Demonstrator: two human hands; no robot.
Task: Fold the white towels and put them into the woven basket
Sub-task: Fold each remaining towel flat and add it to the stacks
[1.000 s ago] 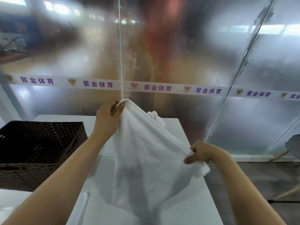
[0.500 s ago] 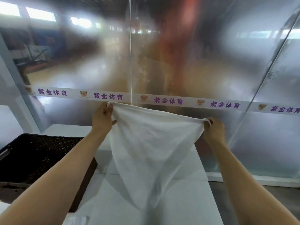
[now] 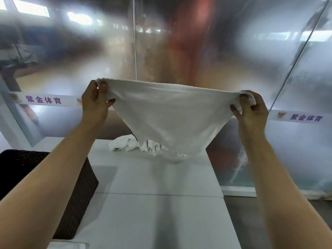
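Observation:
A white towel (image 3: 170, 115) hangs stretched in the air above the white table (image 3: 152, 212). My left hand (image 3: 95, 103) pinches its upper left corner and my right hand (image 3: 251, 108) grips its upper right corner. The cloth sags to a point near the table's far end. Behind its lower tip lies a crumpled heap of white towels (image 3: 133, 144), partly hidden. The dark woven basket (image 3: 79, 194) stands at the table's left side, under my left forearm; its inside is mostly out of view.
A frosted glass wall (image 3: 197, 51) with a white strip of purple lettering runs right behind the table. The table's right edge drops to a grey floor (image 3: 251, 221). A white folded edge (image 3: 68, 246) shows at the bottom left.
Both hands have risen and moved apart, pulling the towel's top edge taut. The right hand went from low at the side up to the left hand's level. The heap behind is now visible.

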